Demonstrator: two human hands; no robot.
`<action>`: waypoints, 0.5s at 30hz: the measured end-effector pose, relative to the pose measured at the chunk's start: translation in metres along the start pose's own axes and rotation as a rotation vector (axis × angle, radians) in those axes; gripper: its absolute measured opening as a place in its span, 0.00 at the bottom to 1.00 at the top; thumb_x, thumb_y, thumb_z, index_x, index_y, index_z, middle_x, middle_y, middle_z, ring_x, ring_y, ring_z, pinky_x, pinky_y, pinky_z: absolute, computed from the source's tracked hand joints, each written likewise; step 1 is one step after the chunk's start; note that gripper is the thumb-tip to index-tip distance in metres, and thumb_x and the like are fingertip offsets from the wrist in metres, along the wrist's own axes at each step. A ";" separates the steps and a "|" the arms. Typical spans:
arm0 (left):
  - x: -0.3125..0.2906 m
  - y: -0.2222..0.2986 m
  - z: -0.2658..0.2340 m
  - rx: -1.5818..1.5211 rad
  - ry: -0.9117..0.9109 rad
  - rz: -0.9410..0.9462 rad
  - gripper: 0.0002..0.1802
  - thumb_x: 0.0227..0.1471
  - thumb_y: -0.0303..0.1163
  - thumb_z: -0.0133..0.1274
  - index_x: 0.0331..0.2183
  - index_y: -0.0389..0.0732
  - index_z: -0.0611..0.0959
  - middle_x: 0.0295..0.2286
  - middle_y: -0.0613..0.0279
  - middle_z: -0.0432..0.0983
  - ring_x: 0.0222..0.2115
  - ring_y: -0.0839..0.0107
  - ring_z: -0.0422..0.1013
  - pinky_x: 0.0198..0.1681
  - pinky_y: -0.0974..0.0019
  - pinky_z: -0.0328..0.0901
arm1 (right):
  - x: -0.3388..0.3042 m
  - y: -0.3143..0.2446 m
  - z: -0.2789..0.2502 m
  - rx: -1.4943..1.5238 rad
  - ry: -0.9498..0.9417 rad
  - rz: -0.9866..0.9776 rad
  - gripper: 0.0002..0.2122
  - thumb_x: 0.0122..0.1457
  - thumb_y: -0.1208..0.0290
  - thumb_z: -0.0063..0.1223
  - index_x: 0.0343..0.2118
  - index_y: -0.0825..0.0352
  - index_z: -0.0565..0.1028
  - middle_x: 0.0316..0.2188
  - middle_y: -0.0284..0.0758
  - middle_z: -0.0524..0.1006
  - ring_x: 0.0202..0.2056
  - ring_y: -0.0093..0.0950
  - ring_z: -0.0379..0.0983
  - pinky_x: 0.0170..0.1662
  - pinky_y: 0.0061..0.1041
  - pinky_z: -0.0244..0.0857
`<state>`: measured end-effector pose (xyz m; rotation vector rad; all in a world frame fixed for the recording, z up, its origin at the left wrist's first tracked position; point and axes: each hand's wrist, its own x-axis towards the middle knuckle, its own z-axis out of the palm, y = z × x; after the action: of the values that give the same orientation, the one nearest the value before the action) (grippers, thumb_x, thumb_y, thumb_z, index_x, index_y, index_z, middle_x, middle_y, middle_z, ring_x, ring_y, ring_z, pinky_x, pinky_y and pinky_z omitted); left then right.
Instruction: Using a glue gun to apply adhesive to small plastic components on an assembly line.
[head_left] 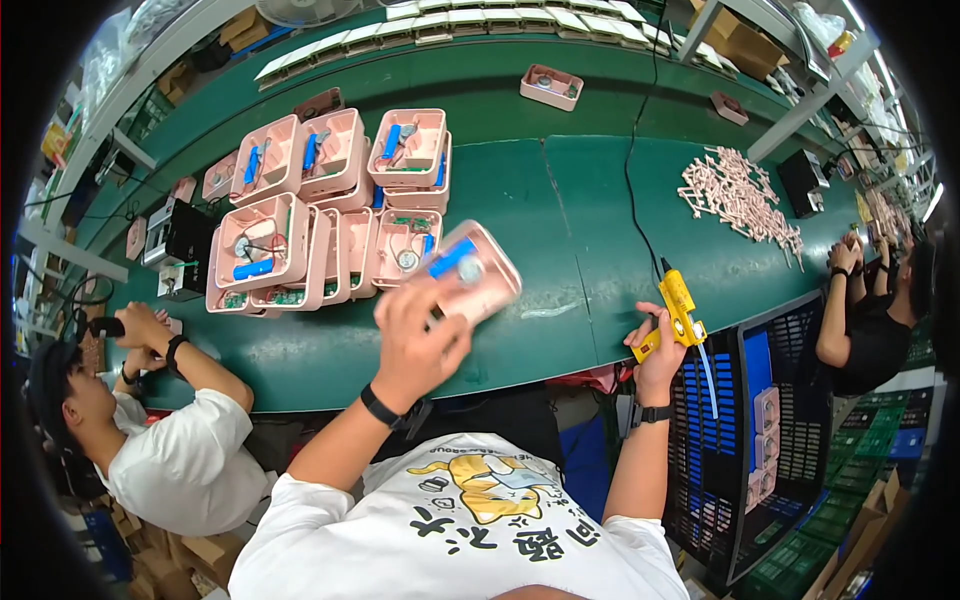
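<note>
- The left hand [415, 335] is closed on the near side of 1 pink box [498, 284], thumb and fingers curled at its edge; the box is tilted and appears lifted over the table [520, 362].
- The right hand [658, 352] is wrapped around the handle of 1 yellow glue gun [679, 299], nozzle pointing away from the body. Whether a finger presses the trigger, I cannot tell.
- Done, as far as shows: the box at the left hand has 1 blue battery [450, 258] and 1 round metal part [470, 270] inside. Blur hides whether either is glued.
- The nozzle is well apart from the box, so I judge that no glue is going in at this moment.
- Left of the left hand, many pink boxes [318, 250] stand stacked; at least 5 show a blue battery. Whether these are finished or waiting, I cannot tell.
- No lid sits on the box at the left hand, so closing it up looks undone.
- Beyond the hands, 1 more open box [551, 97] stands alone.
- Beyond and right of the right hand lies a heap of small pink parts [735, 195], apparently unused so far.
- Right of the right hand, below the table, pink boxes [767, 445] sit in a dark crate [700, 450]; their stage is unclear.
</note>
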<state>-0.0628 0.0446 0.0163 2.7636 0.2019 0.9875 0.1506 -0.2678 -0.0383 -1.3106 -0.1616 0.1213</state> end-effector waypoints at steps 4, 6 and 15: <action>-0.028 0.014 0.003 -0.205 -0.205 0.146 0.10 0.49 0.36 0.70 0.32 0.48 0.85 0.56 0.58 0.78 0.57 0.55 0.72 0.62 0.45 0.59 | 0.003 -0.003 0.007 0.011 -0.001 -0.015 0.15 0.78 0.66 0.45 0.48 0.76 0.75 0.43 0.47 0.84 0.20 0.21 0.68 0.26 0.28 0.73; -0.031 0.018 0.003 -0.251 -0.266 0.167 0.09 0.49 0.36 0.70 0.31 0.48 0.84 0.56 0.58 0.79 0.56 0.55 0.72 0.61 0.44 0.59 | 0.002 -0.003 0.006 -0.004 0.001 -0.014 0.15 0.78 0.66 0.45 0.48 0.76 0.75 0.44 0.47 0.84 0.20 0.21 0.68 0.26 0.28 0.74; 0.014 0.013 0.007 -0.251 -0.191 -0.015 0.08 0.53 0.35 0.68 0.32 0.45 0.85 0.48 0.64 0.81 0.48 0.60 0.75 0.52 0.53 0.67 | 0.001 -0.002 0.006 -0.017 -0.004 -0.021 0.14 0.77 0.66 0.47 0.48 0.75 0.74 0.44 0.47 0.83 0.20 0.21 0.69 0.27 0.28 0.74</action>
<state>-0.0472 0.0340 0.0224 2.5996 0.0640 0.6862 0.1507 -0.2626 -0.0347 -1.3255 -0.1804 0.1050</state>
